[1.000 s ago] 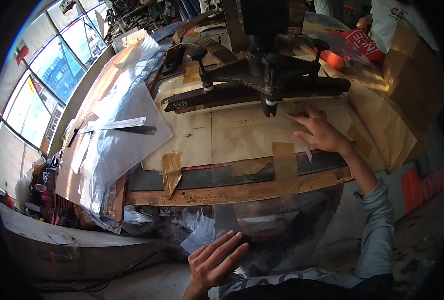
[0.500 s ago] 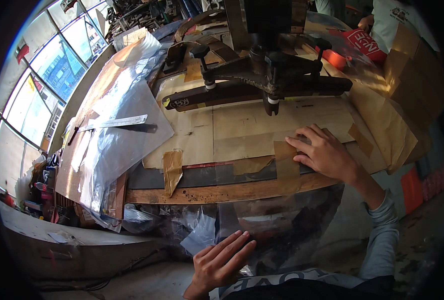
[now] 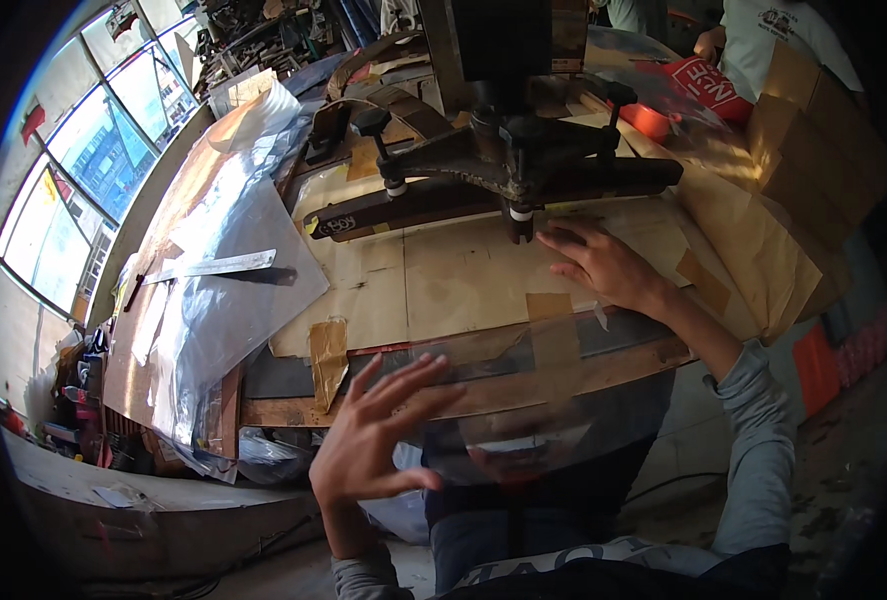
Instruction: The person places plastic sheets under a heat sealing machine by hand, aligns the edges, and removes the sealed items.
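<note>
A clear, glossy plastic sheet [image 3: 554, 415] lies over the front edge of the table and hangs down toward me, with dark reflections on it. My right hand [image 3: 609, 262] rests at the sheet's far part, over the pale flat board [image 3: 464, 270], fingers stretched toward the machine's small forked foot [image 3: 521, 225]. My left hand [image 3: 379, 430] is raised at the sheet's left side, fingers and thumb spread. Whether it touches the sheet I cannot tell. Brown tape [image 3: 554, 335] shows through the sheet, and another brown tape strip [image 3: 328, 362] sticks at the board's left front corner.
A black machine head with a long dark bar [image 3: 494, 200] stands over the board. Left of it lie plastic film [image 3: 214, 320] and a steel ruler [image 3: 214, 265]. Brown paper [image 3: 754, 240] bulges at the right. Another person [image 3: 789, 40] stands at the far right, near a red bag [image 3: 709, 88].
My right hand has moved farther over the board, toward the machine's foot. My left hand has risen and spread its fingers. The clear sheet now reaches farther onto the table; the whole view has shifted slightly.
</note>
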The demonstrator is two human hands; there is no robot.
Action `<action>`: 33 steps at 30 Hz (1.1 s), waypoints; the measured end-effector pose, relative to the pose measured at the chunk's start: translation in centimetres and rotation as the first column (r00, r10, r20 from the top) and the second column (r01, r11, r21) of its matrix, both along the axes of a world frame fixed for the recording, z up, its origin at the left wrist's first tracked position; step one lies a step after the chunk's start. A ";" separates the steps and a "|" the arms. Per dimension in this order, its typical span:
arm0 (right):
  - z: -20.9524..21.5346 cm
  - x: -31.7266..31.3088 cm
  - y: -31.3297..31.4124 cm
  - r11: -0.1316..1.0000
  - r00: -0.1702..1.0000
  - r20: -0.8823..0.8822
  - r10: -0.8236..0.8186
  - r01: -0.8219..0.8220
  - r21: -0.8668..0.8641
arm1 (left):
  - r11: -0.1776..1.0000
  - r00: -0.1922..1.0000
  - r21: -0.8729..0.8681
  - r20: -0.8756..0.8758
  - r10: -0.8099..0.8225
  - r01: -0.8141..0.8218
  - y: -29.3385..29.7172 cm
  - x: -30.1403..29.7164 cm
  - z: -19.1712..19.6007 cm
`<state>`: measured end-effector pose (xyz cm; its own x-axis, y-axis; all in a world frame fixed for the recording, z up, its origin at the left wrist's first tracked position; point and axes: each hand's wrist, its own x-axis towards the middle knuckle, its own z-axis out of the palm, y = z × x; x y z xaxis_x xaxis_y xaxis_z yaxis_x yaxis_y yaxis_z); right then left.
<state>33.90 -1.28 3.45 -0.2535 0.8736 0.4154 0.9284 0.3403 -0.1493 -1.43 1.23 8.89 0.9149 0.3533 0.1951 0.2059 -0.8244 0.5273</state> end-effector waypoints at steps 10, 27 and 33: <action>0.9 -0.8 -1.1 0.984 0.984 -0.063 -0.165 0.168 0.059 | 0.905 0.957 0.399 -0.174 0.234 -0.149 7.3 8.7 -3.0; 1.1 1.7 -2.7 0.940 0.940 -0.053 -0.338 0.333 -0.078 | 0.869 0.905 0.370 -0.139 0.401 -0.328 8.3 8.2 -2.1; 0.7 1.7 -2.7 0.929 0.929 -0.037 -0.369 0.368 -0.034 | 0.850 0.909 0.436 -0.147 0.391 -0.295 8.4 7.6 -2.2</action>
<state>35.61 -4.00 4.16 0.1057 0.9126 0.3949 0.9804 -0.0293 -0.1947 6.13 9.63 6.68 0.7845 0.5894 0.1928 0.5864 -0.8062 0.0786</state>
